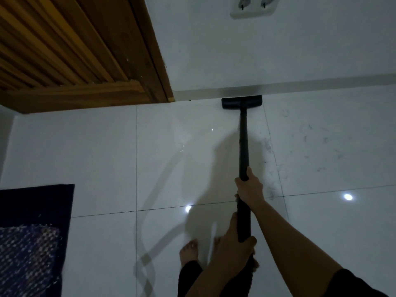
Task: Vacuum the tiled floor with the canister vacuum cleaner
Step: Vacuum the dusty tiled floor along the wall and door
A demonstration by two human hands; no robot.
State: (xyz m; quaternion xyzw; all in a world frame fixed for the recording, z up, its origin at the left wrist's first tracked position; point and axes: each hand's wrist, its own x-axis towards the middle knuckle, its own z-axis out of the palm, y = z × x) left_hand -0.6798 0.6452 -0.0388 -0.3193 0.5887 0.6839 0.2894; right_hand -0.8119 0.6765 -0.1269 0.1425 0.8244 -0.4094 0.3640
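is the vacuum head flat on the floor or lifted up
Flat on the floor: the vacuum head sits level, its far edge against the baseboard, with no gap showing beneath it.

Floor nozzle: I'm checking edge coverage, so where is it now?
In the head view the floor nozzle lies upper centre, up against the baseboard, below the wall socket and right of the wooden door.

Item: black vacuum wand (243, 142), gripped by our right hand (249, 187) higher up and our left hand (234, 243) lower down. Floor head (241, 102): flat on the white tiled floor (96, 157), up against the skirting (321, 85). Dust streaks (267, 146): just right of the wand. We also note a louvred wooden door (64, 50), double wall socket (255, 6), dark mat (32, 232) and our bare foot (188, 251).
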